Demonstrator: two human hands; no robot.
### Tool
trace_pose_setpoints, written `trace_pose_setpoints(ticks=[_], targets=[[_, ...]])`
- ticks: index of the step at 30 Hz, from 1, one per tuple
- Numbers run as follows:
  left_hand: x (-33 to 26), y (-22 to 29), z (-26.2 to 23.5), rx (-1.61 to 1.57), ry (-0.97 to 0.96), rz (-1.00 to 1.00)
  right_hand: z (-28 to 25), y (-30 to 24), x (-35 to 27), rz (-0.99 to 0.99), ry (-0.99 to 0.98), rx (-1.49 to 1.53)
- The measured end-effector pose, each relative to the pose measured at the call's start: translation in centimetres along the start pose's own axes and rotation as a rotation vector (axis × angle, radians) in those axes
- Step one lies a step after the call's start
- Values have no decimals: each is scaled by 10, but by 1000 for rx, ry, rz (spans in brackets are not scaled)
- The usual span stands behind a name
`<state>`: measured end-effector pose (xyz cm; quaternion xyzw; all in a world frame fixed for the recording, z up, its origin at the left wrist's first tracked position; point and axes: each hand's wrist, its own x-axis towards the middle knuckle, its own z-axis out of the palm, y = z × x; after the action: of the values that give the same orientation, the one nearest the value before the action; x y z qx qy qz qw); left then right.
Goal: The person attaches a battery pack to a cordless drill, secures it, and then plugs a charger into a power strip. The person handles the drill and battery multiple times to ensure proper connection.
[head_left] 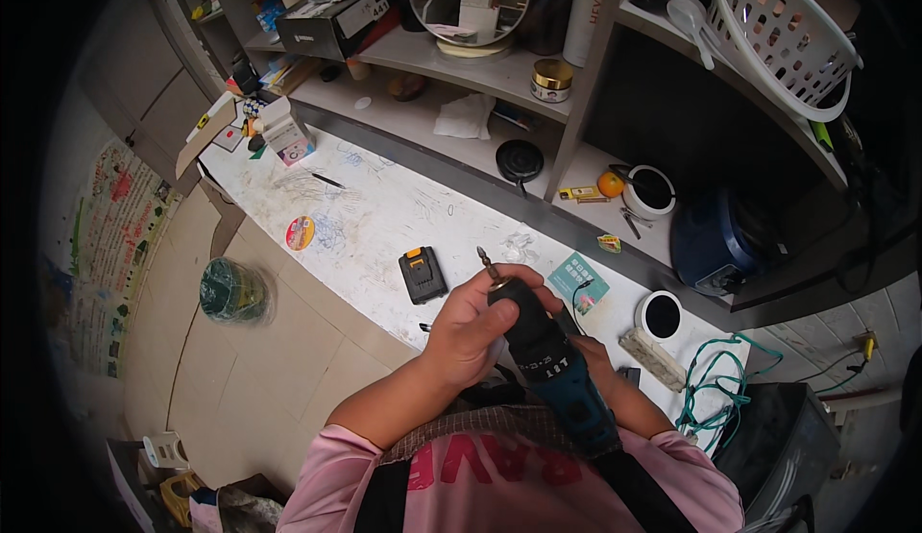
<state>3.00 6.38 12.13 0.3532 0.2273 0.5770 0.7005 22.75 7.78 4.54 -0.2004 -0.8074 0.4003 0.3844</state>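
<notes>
A teal and black cordless drill (552, 365) is up in front of my chest, tilted, its nose toward the table. My left hand (471, 327) wraps round its front end near the chuck, thumb lying on top of the black housing. A short metal bit (488, 262) sticks out past my fingers. On the drill's other side my right hand (594, 362) is closed against its body; the drill hides most of those fingers. Left of the bit, on the white tabletop (379, 211), lies a black battery pack (423, 276) with an orange latch.
Shelves (461, 67) run along the table's back. A teal card (578, 283), a white round container (659, 315), a pale block (653, 358) and tangled green cable (715, 394) lie to the right. A green-filled clear bin (233, 291) stands on the floor at left.
</notes>
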Motion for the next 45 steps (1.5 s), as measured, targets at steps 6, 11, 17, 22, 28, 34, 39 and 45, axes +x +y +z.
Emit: trace_pose_setpoints(ticks=[6,11,17,22,28,34,39,45], targets=[[-1,-3,2,-96,-11,-8,1,1,-1,18,1,18],[-1,-8,-1,-113,-53,-25,6,4,-4,89,38,137],[-2,-18,2,-210,-41,54,-1,-5,2,168,32,136],[-7,-23,-22,-107,63,45,-3,0,-5,260,89,221],[-18,-43,-85,375,384,164,-24,-20,11,342,-200,-3],[-30,-82,-200,1463,837,-60,-8,-6,-3,273,375,829],[-13,-96,-217,1664,905,-278,-14,-1,-10,242,444,876],[20,-89,-206,1640,898,-446,-17,-4,-8,212,412,827]])
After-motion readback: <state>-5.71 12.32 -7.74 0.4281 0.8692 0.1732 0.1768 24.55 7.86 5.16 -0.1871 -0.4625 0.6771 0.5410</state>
